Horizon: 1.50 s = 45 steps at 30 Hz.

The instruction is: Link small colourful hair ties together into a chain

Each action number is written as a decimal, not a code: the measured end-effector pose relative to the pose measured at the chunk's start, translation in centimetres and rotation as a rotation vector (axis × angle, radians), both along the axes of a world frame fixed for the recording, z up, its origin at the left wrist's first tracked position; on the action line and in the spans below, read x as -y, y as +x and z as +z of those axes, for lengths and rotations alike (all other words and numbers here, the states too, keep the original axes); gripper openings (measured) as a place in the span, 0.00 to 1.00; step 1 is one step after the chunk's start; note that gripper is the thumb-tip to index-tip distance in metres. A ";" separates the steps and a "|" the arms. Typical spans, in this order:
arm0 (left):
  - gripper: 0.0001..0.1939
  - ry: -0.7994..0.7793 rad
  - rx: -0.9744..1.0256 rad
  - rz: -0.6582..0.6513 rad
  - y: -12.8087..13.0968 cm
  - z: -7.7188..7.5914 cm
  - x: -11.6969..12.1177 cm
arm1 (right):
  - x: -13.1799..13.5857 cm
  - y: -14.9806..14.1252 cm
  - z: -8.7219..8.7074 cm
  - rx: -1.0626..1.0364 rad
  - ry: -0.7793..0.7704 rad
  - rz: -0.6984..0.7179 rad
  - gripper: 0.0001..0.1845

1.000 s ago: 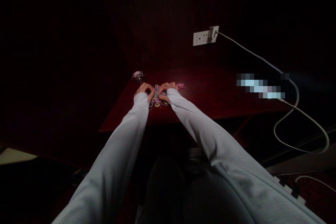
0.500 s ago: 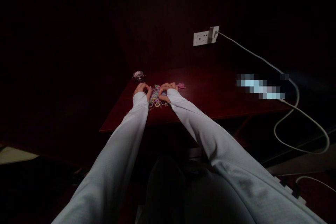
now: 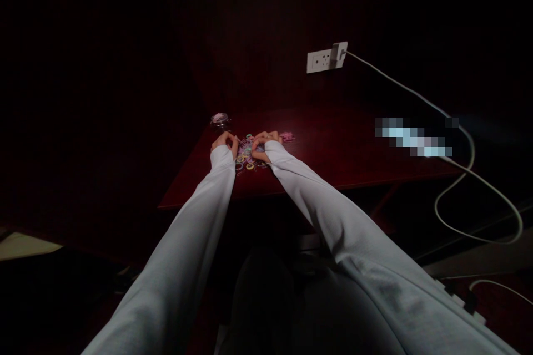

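Observation:
A pile of small coloured rings and thin clip-like pieces [image 3: 247, 156] lies on the dark red table between my hands. The rings look like little hair ties. At the pile's left edge my left hand [image 3: 225, 143] has thumb and fingers drawn together in a pinch; what sits between the tips is too small to make out. My right hand [image 3: 264, 143] curls over the right side of the pile, its thumb and fingertips close together among the pieces. Beyond that hand is a separate small heap of pink pieces [image 3: 287, 136]. A clear jar [image 3: 220, 120] with something pink at its top stands behind my left hand.
The table [image 3: 333, 158] ends at a front edge close to my forearms. On the wall, a white socket [image 3: 320, 61] holds a charger [image 3: 339, 52]. Its white cable [image 3: 410, 90] loops down on the right to a blurred-out bright object [image 3: 416, 138].
My left hand's fingers have shifted slightly, with the fingertips now drawn closer together. My right hand stays almost in place at the pile.

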State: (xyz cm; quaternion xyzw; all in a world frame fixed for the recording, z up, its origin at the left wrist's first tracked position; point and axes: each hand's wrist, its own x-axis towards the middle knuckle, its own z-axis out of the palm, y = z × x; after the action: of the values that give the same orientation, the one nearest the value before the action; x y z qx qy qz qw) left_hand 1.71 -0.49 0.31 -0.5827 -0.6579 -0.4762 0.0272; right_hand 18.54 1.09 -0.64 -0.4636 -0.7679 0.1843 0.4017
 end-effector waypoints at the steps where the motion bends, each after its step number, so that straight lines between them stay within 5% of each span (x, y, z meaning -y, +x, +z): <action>1: 0.11 -0.021 -0.005 0.017 0.1 0.2 0.2 | -0.1 0.0 -0.1 0.007 -0.002 -0.001 0.03; 6: 0.11 -0.067 -0.050 -0.005 0.0 0.5 0.3 | -0.3 0.0 -0.3 0.033 0.004 -0.004 0.05; 12: 0.06 -0.116 -0.264 -0.340 -1.0 -0.3 -1.0 | -0.5 -0.1 -0.3 0.059 0.031 -0.042 0.04; 18: 0.08 -0.037 -0.227 -0.483 -1.8 -1.2 -2.2 | 0.0 0.2 0.1 0.076 0.017 -0.100 0.02; 29: 0.19 -0.012 -0.175 -0.430 -1.7 -1.8 -2.4 | 0.6 0.8 0.3 0.040 0.050 -0.088 0.02; 36: 0.19 -0.052 -0.183 -0.545 -1.5 -2.1 -2.4 | 0.1 0.8 -0.1 0.063 0.062 -0.073 0.04; 43: 0.18 -0.002 -0.132 -0.498 -0.8 -2.4 -2.2 | 0.2 1.6 -0.2 0.080 0.067 -0.057 0.01; 45: 0.19 -0.023 -0.107 -0.492 -0.8 -2.4 -2.2 | 0.1 1.8 -0.3 0.072 0.084 -0.091 0.08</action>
State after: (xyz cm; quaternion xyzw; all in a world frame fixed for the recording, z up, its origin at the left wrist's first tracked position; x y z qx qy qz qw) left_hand 0.96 1.75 -2.06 -0.7501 -0.4992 -0.4294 -0.0615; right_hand 20.38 1.00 -0.98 -0.4871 -0.7671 0.1168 0.4008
